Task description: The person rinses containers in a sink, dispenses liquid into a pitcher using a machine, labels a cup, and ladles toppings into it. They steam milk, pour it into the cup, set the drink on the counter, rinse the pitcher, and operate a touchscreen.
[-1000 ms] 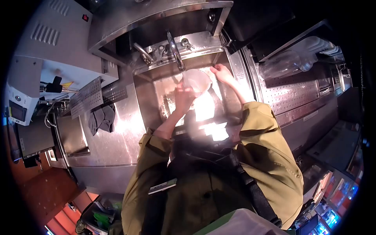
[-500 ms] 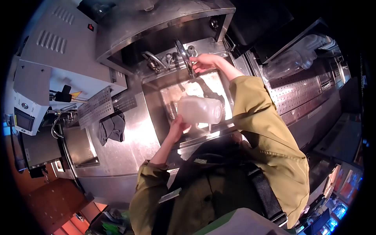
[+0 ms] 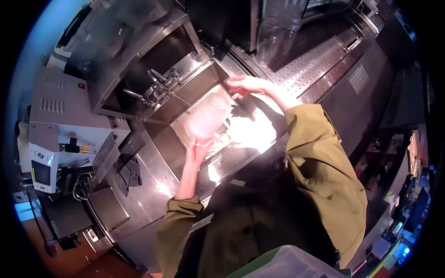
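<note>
- From my station, the head view gives me two hands, one container and one sink.
- The left hand (image 3: 199, 150) is clamped on the lower end of the translucent container (image 3: 204, 118), which lies tilted inside the sink (image 3: 215, 76), its round marked end towards the right hand (image 3: 245, 87).
- I see the right hand near that end, its fingers parted and slightly bent; I cannot tell whether they touch the container or the sink.
- I count two sleeves, one dark cloth (image 3: 130, 175) on the counter left of the sink, and one perforated plate (image 3: 105, 154) beside it.
- One machine (image 3: 76, 111) stands at the left, with one small screen (image 3: 41, 173) and one red switch (image 3: 81, 85).
- Part of the left hand's fingers is hidden from me by the container.
- Glare washes out the sink's near right part, so I cannot make out what lies there.
- The clear vessels (image 3: 276, 30) at the top are cut off and overlap; I cannot count them reliably.
- Black corners hide the room's edges.
</note>
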{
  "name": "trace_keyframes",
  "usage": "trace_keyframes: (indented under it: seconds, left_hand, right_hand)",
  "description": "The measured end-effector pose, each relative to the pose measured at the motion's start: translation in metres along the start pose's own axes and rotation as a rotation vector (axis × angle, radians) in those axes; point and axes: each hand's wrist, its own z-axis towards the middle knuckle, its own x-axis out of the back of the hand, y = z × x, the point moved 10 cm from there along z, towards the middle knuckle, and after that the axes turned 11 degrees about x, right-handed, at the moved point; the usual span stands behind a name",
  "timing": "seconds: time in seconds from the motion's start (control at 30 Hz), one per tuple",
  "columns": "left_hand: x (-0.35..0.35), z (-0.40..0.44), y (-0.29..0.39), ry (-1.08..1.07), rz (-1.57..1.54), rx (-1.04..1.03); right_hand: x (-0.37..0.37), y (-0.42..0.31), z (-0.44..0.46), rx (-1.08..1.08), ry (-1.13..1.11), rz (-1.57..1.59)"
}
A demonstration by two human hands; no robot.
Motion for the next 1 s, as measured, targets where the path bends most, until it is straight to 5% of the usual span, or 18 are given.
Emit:
trace_keyframes:
  seconds: [0.17, 0.23, 0.33, 0.4, 0.47, 0.6, 0.8, 0.9, 0.97, 1.0]
  left_hand:
    - [-0.087, -0.047, 0.029, 0.229, 0.718, -0.616]
    - [-0.146, -0.054, 0.021, 0.296, 0.935, -0.813]
    - [-0.289, -0.046, -0.049, 0.16, 1.018, -0.977]
    - [-0.395, -0.038, -0.136, 0.012, 1.491, -1.349]
    - [-0.47, -0.017, -0.231, -0.148, 1.63, -1.37]
    - [-0.543, 0.054, -0.395, -0.533, 1.771, -1.088]
    - [-0.63, 0.13, -0.583, -1.05, 1.84, -0.836]
    - [-0.678, 0.212, -0.653, -1.054, 1.493, -0.25]
    - [-0.696, 0.291, -0.709, -1.021, 1.767, -0.292]
    - [-0.701, 0.311, -0.733, -0.994, 1.808, 0.112]
  right_hand:
    - [0.075, -0.002, -0.121, 0.346, 0.173, -0.096]
    - [0.113, 0.007, -0.186, 0.478, 0.327, -0.419]
    - [0.124, -0.018, -0.305, 0.564, 0.397, -0.358]
    - [0.143, -0.022, -0.381, 0.633, 0.62, -0.581]
    - [0.172, -0.012, -0.441, 0.531, 0.783, -0.571]
    - [0.23, 0.041, -0.573, 0.795, 1.133, -0.274]
    - [0.314, 0.137, -0.726, 0.759, 1.612, -0.186]
    - [0.371, 0.174, -0.782, 0.765, 1.74, -0.066]
    - [0.412, 0.179, -0.807, 0.707, 1.794, -0.001]
    - [0.436, 0.186, -0.822, 0.613, 1.825, -0.007]
